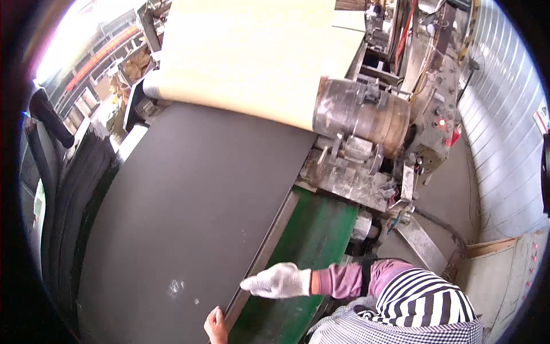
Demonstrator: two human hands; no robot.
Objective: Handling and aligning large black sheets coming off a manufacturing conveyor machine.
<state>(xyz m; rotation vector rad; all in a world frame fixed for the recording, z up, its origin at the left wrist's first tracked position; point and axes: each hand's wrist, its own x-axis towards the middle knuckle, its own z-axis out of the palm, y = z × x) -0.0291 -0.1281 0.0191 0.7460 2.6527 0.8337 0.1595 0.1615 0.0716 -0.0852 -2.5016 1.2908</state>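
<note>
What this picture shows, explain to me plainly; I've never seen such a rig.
There's no robot: this single picture comes from a fisheye camera on a person's head, looking down. The bare hand at the lower edge is probably that person's own; the gloved hand belongs to a co-worker. Both are by the right edge of a wide dark surface, which carries pale marks. Beside it is a green strip; beyond are a pale yellow sheet and a metal drum. Whether either hand holds anything is unclear.
</note>
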